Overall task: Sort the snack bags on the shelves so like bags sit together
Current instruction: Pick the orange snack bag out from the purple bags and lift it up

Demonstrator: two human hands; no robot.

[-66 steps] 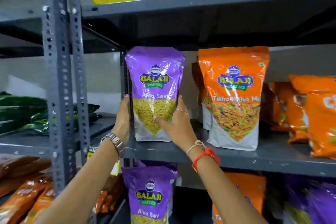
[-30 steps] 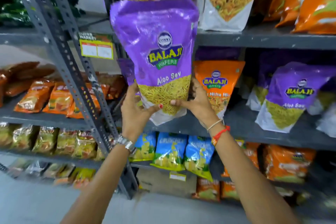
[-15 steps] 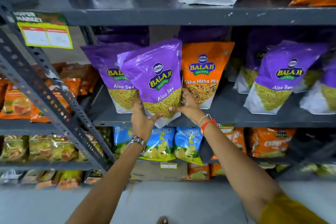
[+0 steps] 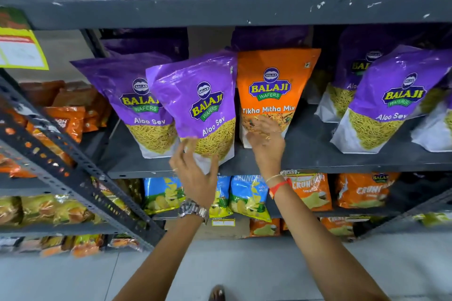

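Observation:
A purple Aloo Sev bag leans tilted on the middle shelf, overlapping a second purple Aloo Sev bag to its left. My left hand holds its white bottom corner from below. An orange Tikha Mitha Mix bag stands directly to its right. My right hand lies blurred against the lower front of the orange bag with fingers spread. More purple Aloo Sev bags stand at the right end of the shelf, after a gap.
The upper shelf carries white-bottomed bags overhead. Blue chip bags and orange Crunch bags fill the shelf below. A perforated grey post slants across the left, with orange packets behind it.
The purple bag came down from the upper shelf and now rests on the middle shelf. My right hand has let go of it and moved onto the orange bag.

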